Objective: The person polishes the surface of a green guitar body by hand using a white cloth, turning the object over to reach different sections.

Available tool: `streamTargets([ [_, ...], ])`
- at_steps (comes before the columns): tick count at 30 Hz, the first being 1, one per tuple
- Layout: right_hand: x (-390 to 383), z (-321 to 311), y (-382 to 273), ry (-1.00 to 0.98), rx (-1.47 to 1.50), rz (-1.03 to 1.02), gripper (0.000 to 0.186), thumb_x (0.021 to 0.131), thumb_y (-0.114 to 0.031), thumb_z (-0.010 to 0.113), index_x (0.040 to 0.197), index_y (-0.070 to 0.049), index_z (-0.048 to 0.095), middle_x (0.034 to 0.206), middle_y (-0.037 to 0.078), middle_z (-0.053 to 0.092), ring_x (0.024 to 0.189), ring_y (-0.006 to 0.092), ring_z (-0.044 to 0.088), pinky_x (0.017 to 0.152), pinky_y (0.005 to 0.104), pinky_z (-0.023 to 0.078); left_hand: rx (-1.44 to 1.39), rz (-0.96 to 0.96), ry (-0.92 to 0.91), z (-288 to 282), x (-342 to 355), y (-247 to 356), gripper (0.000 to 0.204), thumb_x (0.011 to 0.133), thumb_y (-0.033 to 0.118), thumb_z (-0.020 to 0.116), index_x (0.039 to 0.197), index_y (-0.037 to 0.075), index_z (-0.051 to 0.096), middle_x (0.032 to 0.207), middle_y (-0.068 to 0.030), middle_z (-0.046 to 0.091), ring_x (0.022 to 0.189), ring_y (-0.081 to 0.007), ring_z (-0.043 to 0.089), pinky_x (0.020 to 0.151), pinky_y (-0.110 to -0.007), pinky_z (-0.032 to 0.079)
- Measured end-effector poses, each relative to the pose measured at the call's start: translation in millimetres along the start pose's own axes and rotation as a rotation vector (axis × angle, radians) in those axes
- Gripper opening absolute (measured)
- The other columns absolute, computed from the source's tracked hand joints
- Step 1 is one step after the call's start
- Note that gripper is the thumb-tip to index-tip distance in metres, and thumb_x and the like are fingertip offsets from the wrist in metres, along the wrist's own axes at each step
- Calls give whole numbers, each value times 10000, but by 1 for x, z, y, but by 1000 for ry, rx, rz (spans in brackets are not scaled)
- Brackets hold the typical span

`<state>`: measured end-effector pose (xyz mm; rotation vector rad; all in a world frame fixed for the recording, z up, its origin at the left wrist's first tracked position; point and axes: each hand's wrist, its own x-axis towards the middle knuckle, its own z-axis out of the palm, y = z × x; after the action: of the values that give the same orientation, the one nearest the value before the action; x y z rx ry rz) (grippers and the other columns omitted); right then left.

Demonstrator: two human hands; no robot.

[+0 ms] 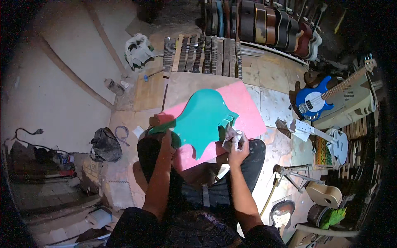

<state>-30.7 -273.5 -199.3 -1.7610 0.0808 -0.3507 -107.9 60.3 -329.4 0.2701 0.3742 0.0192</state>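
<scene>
A glossy green guitar body [202, 120] lies across a pink board [248, 105] in front of my lap. My left hand [167, 138] grips its left edge near a projecting horn, with the fingers mostly hidden against the body. At the body's right side, my right hand [238, 149] is closed on a crumpled whitish cloth [231, 135], close to the notched edge of the body. Whether the cloth touches the green surface is hard to tell.
Guitar necks [202, 53] lie in a row beyond the board. Several guitar bodies [260, 25] stand behind them. To the right are a blue bass guitar [315, 101], a white guitar [338, 146] and a metal stand [285, 171]. A black bag [105, 144] sits on the left.
</scene>
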Motion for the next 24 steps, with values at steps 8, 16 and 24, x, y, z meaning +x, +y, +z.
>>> streamTargets([
  [8, -26, 9, -16, -307, -107, -26, 404, 928, -89, 708, 1302, 29, 612, 1120, 98, 701, 989, 159, 655, 897, 305, 514, 992, 629, 749, 149, -44, -79, 506, 909, 175, 730, 1347, -10, 557, 1233, -98, 646, 1116, -216, 613, 994, -370, 479],
  [16, -49, 40, -57, -511, 571, 742, 343, 1012, -275, 587, 1263, -42, 610, 1109, 91, 700, 932, 171, 682, 823, 322, 555, 1207, 390, 30, 190, -69, -67, 315, 873, 191, 769, 1101, -19, 711, 1098, -110, 708, 1033, -200, 667, 929, -335, 505],
  [24, -56, 27, -93, -630, 839, 1102, 429, 1011, -450, 530, 1274, -116, 587, 1119, 58, 693, 960, 221, 685, 808, 365, 573, 1351, 505, -160, 199, -78, -57, 322, 822, 171, 797, 1092, 17, 714, 1010, -111, 686, 958, -223, 661, 852, -340, 509],
])
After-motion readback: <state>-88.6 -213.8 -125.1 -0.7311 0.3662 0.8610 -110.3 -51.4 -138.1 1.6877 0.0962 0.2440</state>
